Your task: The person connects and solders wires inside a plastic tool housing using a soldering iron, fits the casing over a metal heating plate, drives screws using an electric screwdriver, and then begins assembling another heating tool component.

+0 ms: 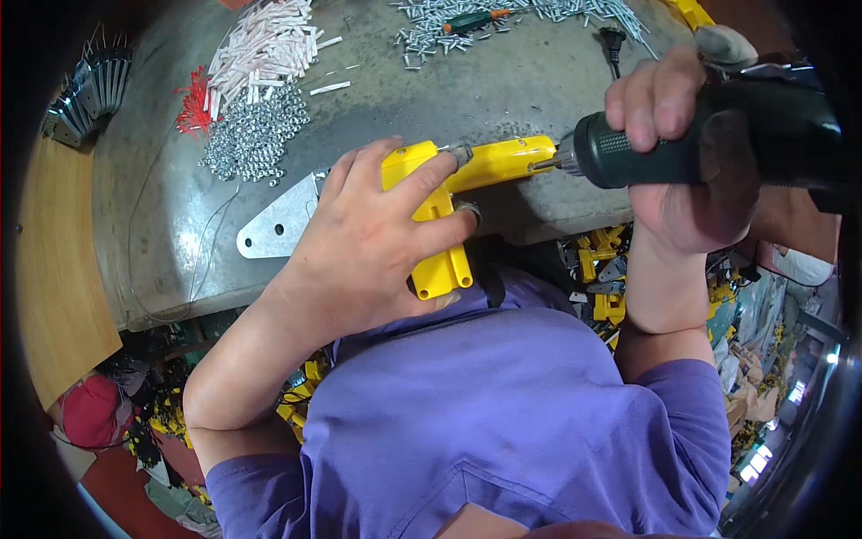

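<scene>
My left hand grips a yellow plastic part, an L-shaped piece whose arm runs to the right along the bench edge. My right hand is wrapped around a dark green power screwdriver. The tool's tip touches the right end of the yellow part's arm. A flat grey metal plate with holes lies just left of my left hand, partly hidden under it.
The grey metal bench carries a heap of small silver nuts, white tubes, red pieces, a scatter of screws, a green-handled screwdriver and a black plug. More yellow parts lie below the bench edge.
</scene>
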### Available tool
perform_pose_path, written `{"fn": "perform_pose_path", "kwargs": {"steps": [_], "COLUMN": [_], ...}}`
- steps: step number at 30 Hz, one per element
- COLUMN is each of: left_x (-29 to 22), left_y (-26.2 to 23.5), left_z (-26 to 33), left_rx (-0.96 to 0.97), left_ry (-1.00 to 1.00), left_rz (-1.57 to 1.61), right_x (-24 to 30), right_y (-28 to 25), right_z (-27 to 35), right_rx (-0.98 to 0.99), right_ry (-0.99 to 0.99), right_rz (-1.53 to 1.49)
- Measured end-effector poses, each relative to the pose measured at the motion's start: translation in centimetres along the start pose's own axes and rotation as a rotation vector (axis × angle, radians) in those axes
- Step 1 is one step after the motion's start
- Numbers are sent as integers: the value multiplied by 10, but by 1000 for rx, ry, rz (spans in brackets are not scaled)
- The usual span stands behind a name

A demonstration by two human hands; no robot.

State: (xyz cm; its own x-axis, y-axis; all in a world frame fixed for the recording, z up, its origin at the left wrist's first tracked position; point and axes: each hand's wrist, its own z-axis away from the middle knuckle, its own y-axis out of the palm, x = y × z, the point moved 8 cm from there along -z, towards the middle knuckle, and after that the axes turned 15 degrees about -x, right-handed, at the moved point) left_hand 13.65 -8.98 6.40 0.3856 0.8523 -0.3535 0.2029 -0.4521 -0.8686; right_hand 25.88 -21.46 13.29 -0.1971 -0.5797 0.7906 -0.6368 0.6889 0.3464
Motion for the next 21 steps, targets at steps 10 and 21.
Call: {"fn": "perform_pose_path", "kwargs": {"steps": [10,21], "left_x": [0,-3], "left_y": [1,1], "left_z": [1,-3], "left_rx": [-50,-21], "left_ry": [2,15], "left_rz": [6,-14], "right_x": [-22,-4], "right_y": [25,6], "right_z": [1,-29], "right_rx": [272,205], "right_ry": [-10,36], "right_rz": [55,-21]}}
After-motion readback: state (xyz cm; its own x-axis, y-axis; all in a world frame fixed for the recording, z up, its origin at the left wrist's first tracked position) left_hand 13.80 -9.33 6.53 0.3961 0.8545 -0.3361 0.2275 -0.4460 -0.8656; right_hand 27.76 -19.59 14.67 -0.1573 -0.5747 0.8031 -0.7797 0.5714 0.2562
